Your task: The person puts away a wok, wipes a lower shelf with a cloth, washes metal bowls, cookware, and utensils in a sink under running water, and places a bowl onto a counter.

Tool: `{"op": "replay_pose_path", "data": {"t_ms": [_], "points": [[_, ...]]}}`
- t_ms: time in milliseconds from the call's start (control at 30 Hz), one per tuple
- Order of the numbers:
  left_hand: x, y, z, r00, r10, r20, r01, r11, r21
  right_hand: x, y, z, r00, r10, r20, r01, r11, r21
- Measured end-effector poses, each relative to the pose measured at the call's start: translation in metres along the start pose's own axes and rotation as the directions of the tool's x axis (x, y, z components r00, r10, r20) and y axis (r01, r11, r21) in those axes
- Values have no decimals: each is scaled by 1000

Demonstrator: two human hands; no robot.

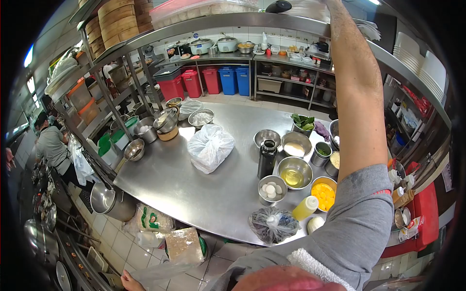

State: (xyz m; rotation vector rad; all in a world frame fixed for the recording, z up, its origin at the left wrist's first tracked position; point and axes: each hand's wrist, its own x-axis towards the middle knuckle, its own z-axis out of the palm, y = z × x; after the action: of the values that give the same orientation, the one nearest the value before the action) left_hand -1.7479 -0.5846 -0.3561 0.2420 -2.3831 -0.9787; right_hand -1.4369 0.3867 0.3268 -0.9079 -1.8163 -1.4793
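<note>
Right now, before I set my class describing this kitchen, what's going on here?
The person's right arm reaches up by the overhead shelf, the right hand out of view. The left hand is at the bottom edge beside some clear plastic; whether it grips it is unclear. On the metal table are a white bag and a bowl of eggs. Another person stands at far left.

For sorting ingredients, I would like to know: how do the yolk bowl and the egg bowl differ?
The yolk bowl holds yellow yolks without shells; the egg bowl holds whole white eggs. In view, the yolk bowl is farther right than the egg bowl. Both bowls are metal, on one table.
</note>
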Motion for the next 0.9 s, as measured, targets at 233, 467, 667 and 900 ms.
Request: {"op": "replay_pose_path", "data": {"t_ms": [233, 467, 667, 900], "points": [[4, -2, -8, 1000, 3, -7, -3, 1000, 5, -4, -4, -37, 948, 244, -206, -155, 915, 373], [-16, 25, -20, 999, 50, -12, -50, 996, -71, -12, -5, -55, 713, 564, 417, -633, 262, 728], [-18, 19, -16, 997, 68, -44, -73, 990, -119, -24, -19, -79, 677, 618, 398, -476, -45, 878], [-19, -46, 8, 986, -16, 168, 41, 988, -147, -35, -27, -80, 696, 697, 172, -649, 509, 565]]}}
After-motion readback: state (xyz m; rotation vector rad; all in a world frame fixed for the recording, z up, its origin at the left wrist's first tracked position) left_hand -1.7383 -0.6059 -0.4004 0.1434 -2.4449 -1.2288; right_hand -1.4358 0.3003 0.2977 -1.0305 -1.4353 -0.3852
